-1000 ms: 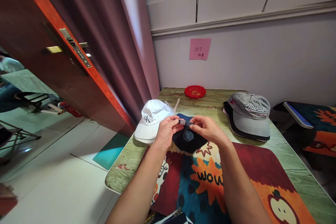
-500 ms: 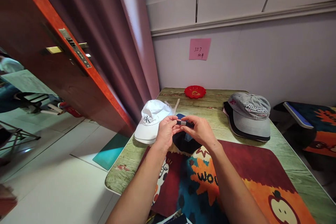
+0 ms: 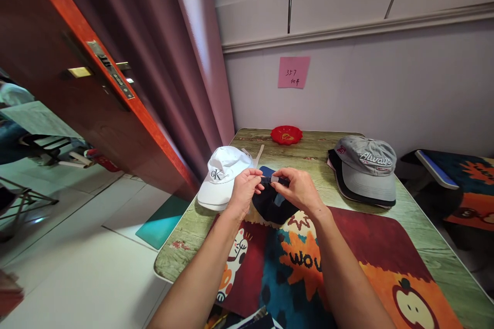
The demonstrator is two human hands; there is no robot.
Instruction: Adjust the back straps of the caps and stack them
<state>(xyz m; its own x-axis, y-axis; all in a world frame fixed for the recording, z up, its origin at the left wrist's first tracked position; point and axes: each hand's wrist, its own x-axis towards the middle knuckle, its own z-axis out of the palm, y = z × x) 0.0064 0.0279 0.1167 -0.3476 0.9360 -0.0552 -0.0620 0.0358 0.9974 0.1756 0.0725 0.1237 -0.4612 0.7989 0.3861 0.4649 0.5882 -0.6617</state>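
A dark navy cap (image 3: 273, 207) rests on the patterned mat, its back strap (image 3: 266, 180) raised between my hands. My left hand (image 3: 247, 187) pinches the left end of the strap between thumb and fingertips. On the other side, my right hand (image 3: 299, 190) has its thumb and index finger closed at a small silvery buckle (image 3: 274, 179) on that strap. The cap's inside is partly hidden behind my fingers. Just left of my left hand sits a white cap (image 3: 227, 167) with "CK" lettering and a loose pale strap behind it.
Several stacked caps, a grey cap (image 3: 368, 164) on top, stand at the table's right. A red scalloped dish (image 3: 286, 134) is near the wall. The mat (image 3: 378, 236) covers the front of the table. An open door (image 3: 127, 113) and a curtain (image 3: 185, 77) stand left.
My right hand has shifted slightly right and its fingertips now touch the buckle. The buckle sits a little farther from my left hand, which has barely moved.
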